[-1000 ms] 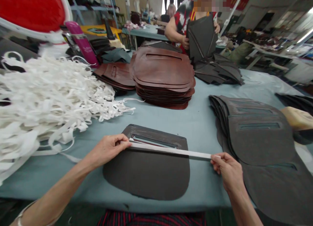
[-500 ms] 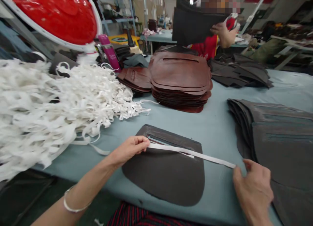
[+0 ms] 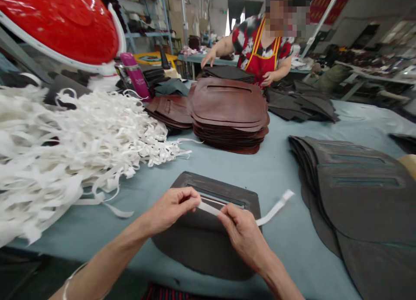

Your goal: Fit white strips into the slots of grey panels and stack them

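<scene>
A dark grey leather panel (image 3: 208, 243) with a slot near its top edge lies flat on the table in front of me. My left hand (image 3: 172, 207) pinches one end of a white tape strip (image 3: 274, 209) just above the panel's slot. My right hand (image 3: 242, 235) pinches the same strip a short way along, close to the left hand. The strip's free end curls up to the right, off the panel.
A large heap of white strips (image 3: 65, 140) fills the left of the blue-grey table (image 3: 269, 170). Brown leather panels (image 3: 229, 114) are stacked behind, dark panels (image 3: 360, 187) at the right. A person in a red apron (image 3: 264, 53) works across the table. A pink bottle (image 3: 136, 77) stands at the back left.
My right hand has let go of the strip's far end and moved left to grip it near my left hand. The far end now curls free. The person opposite has lowered the panel.
</scene>
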`<state>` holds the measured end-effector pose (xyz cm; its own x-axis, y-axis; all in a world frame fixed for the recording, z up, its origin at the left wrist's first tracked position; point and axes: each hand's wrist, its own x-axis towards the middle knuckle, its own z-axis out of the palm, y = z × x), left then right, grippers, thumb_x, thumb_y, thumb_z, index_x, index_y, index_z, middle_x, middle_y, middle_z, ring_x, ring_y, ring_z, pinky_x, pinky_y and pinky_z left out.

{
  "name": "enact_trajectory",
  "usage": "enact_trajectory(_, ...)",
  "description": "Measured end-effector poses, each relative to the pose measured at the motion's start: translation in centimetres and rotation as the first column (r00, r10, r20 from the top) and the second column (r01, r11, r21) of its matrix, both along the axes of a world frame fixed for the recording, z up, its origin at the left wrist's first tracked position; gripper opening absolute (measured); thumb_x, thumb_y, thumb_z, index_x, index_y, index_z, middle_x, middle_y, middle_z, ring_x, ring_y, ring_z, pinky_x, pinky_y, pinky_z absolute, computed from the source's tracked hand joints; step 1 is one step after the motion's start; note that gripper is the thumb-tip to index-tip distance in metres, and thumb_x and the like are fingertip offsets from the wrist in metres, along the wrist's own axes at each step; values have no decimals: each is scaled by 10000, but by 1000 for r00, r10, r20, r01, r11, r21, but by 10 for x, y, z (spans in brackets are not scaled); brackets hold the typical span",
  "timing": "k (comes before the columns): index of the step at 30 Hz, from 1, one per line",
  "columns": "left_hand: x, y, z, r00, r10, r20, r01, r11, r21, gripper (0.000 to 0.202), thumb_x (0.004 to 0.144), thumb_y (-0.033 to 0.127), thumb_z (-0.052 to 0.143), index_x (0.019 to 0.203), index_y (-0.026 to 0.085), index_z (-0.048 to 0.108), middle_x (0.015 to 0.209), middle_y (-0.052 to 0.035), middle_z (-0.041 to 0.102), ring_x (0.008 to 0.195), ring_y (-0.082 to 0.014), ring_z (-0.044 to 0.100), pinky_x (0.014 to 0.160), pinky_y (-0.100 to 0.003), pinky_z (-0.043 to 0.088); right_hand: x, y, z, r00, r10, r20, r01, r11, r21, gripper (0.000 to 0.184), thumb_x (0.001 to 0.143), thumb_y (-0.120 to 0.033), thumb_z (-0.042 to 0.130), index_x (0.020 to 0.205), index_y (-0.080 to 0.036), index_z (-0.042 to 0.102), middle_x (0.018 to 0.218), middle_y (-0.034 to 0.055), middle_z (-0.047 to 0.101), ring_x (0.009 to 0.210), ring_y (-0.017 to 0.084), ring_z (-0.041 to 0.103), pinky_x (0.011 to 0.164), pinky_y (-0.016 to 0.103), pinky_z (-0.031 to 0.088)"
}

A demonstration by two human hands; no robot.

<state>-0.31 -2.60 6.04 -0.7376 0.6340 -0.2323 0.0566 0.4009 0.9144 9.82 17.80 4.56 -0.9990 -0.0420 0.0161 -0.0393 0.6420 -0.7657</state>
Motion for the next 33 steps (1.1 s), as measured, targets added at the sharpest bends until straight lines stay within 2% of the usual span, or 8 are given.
enact_trajectory(5, -29, -24, -22, 985, 151, -88, -160, 981, -110, 365, 832, 522, 501, 812, 168, 589, 697, 11, 546, 635, -121, 437, 604, -234, 320, 10, 51, -12, 983, -157, 97, 146, 983, 112, 306, 953, -401, 402, 771, -204, 551, 706, -6, 586, 675, 141, 523, 627, 243, 327)
enact_trajectory(9, -47, -21, -39, 960, 212, -180, -246, 951, -189, 376, 803, 513, 516, 790, 158, 638, 677, 9, 585, 630, -128, 470, 601, -237, 313, 5, 75, -21, 953, -278, 118, 254, 949, 186, 327, 930, -452, 407, 791, -216, 586, 725, 10, 621, 716, 175, 561, 656, 267, 338)
enact_trajectory(13, -58, -14, -41, 914, 297, -278, -367, 896, -248, 390, 761, 524, 553, 755, 149, 658, 647, -2, 606, 616, -146, 508, 573, -246, 315, -5, 75, -31, 908, -395, 139, 353, 901, 252, 358, 891, -530, 418, 776, -238, 590, 686, 16, 627, 710, 214, 573, 658, 298, 341)
enact_trajectory(18, -68, -11, -43, 903, 289, -317, -377, 888, -265, 289, 769, 405, 524, 745, 157, 671, 695, -17, 655, 666, -160, 565, 613, -251, 357, -12, 77, -39, 897, -414, 156, 364, 891, 270, 324, 879, -504, 390, 832, -270, 608, 753, 13, 659, 766, 236, 600, 685, 311, 366)
enact_trajectory(23, -76, -13, -49, 871, 334, -359, -450, 836, -314, 288, 751, 414, 539, 735, 155, 663, 689, -37, 662, 644, -171, 576, 598, -261, 354, -15, 85, -44, 851, -488, 194, 409, 848, 338, 418, 829, -626, 417, 743, -266, 611, 611, 15, 612, 692, 240, 593, 619, 303, 360)
enact_trajectory(27, -80, -14, -51, 875, 326, -357, -449, 822, -350, 315, 745, 456, 544, 727, 161, 654, 670, -28, 656, 621, -165, 571, 578, -252, 350, -17, 88, -43, 849, -472, 236, 384, 859, 337, 370, 859, -549, 382, 804, -272, 620, 656, 6, 629, 711, 226, 599, 617, 291, 354)
enact_trajectory(33, -84, -15, -53, 908, 257, -330, -385, 822, -420, 397, 745, 549, 526, 751, 171, 645, 662, -18, 653, 642, -185, 580, 566, -248, 341, -19, 86, -33, 844, -480, 238, 419, 869, 264, 274, 841, -397, 425, 781, -231, 635, 736, 14, 657, 740, 186, 602, 630, 259, 344)
